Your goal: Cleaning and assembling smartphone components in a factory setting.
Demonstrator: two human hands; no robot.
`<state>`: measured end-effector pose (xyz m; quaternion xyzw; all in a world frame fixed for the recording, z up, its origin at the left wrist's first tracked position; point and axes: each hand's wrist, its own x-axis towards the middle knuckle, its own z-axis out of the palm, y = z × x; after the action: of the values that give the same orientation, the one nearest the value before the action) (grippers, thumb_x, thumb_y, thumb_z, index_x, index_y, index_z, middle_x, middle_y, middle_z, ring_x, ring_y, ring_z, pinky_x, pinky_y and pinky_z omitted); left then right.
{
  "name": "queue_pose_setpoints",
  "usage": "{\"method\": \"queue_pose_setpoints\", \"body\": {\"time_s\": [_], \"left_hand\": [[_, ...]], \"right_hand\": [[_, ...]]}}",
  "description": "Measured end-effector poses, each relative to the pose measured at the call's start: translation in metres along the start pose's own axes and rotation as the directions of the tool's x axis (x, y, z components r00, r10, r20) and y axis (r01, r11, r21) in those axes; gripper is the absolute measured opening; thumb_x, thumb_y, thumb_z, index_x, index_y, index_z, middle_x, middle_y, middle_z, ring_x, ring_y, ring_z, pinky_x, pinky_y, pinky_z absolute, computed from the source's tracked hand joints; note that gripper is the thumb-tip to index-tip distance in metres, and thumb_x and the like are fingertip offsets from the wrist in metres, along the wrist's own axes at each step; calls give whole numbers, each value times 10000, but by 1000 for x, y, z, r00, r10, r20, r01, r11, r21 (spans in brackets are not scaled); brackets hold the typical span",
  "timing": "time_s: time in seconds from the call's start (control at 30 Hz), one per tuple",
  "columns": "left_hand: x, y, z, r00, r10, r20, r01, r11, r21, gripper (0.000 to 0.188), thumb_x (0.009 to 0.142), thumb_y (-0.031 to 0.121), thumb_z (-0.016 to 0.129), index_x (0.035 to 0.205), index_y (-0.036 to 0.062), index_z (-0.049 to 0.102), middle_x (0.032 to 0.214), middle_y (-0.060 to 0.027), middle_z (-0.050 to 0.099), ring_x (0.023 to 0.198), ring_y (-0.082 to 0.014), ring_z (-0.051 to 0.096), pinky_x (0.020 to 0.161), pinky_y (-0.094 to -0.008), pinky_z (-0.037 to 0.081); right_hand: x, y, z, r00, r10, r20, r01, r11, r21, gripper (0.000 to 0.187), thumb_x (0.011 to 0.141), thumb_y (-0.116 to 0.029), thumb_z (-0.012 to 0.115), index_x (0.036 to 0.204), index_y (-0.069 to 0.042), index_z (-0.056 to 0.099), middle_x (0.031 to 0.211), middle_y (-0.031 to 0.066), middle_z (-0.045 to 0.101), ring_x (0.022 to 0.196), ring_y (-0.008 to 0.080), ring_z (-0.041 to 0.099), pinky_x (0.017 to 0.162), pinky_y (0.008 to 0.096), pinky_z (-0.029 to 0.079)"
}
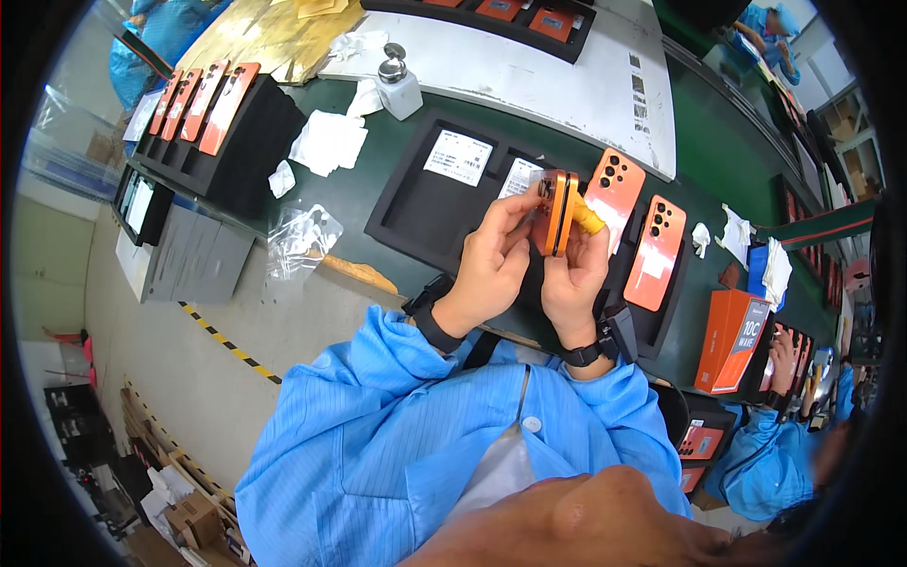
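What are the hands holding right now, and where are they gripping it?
Both hands hold an orange phone edge-on: left hand grips its left face and edge, right hand its right side, one finger in a yellow cot.

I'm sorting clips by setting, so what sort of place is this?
Most likely a phone assembly or packing line. Both hands, left hand and right hand, hold an orange smartphone edge-on over a black foam tray; more orange phones stand in a black slotted rack, beside an orange retail box.

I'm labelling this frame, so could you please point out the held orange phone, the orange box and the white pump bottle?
orange phone [553,214], head view, its edge.
orange box [726,342], head view, front face.
white pump bottle [400,93], head view, its body.
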<state>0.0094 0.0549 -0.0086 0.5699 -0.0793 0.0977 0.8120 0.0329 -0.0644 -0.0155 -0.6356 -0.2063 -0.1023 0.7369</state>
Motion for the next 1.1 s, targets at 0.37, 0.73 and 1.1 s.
{"method": "queue_pose_setpoints", "body": {"time_s": [0.37,0.73,1.1], "left_hand": [[24,3,2,999,21,-35,-23,998,-51,514,893,-173,392,1379,-6,421,1463,-152,492,1395,-242,455,1071,-352,441],[5,-4,-15,998,-18,52,-5,909,416,617,873,-220,426,1449,-5,472,1403,-179,579,1296,-231,553,1081,-320,442],[-13,-13,-19,991,-72,114,-10,804,595,610,867,-142,486,1432,82,528,1309,-194,622,1169,-319,645,1003,-354,501]], "right_hand": [[16,3,1,996,-92,-20,93,995,39,705,793,177,288,1475,1,330,1465,174,435,1394,302,429,1137,426,368],[-28,5,-5,997,75,9,-75,995,66,678,775,191,260,1435,56,334,1462,216,420,1431,315,384,1210,444,286],[-32,16,-9,943,333,-29,-334,942,-40,607,889,166,366,1479,27,336,1374,179,513,1282,250,546,1054,345,460]]}}
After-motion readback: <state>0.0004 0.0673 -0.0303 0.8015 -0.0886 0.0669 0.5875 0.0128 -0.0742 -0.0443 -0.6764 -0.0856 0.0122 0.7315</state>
